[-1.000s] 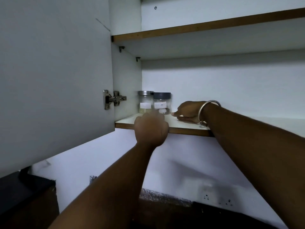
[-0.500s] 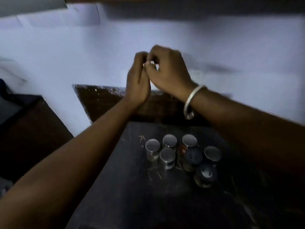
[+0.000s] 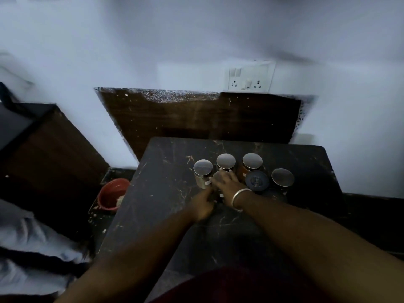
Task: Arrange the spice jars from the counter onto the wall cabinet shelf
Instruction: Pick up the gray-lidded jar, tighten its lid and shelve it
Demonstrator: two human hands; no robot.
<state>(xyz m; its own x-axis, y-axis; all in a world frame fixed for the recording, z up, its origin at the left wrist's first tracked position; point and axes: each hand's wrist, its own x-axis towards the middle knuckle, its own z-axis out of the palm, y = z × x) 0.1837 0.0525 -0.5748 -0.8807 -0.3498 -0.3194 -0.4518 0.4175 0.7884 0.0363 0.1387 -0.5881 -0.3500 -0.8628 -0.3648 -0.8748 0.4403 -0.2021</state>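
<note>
Several spice jars stand in a cluster on the dark counter [image 3: 166,193]. Three with silver lids are at the back: left [image 3: 203,168], middle [image 3: 225,161] and right [image 3: 252,161]. Another silver-lidded jar [image 3: 282,177] and a dark-lidded jar [image 3: 256,181] stand further right. My right hand [image 3: 228,185], with a bangle on the wrist, lies over the lid of the front jar [image 3: 217,177], fingers curled around it. My left hand [image 3: 203,204] presses against that jar's left side. The wall cabinet shelf is out of view.
A red bowl [image 3: 111,193] sits low at the counter's left edge, beside a dark wooden unit [image 3: 50,149]. A wall socket panel [image 3: 250,76] is above the wooden backsplash [image 3: 196,119]. Pale cloth [image 3: 26,248] lies at the lower left.
The view dropped from the cabinet shelf to the counter. Both hands came down from the shelf and now close around the front jar in the cluster.
</note>
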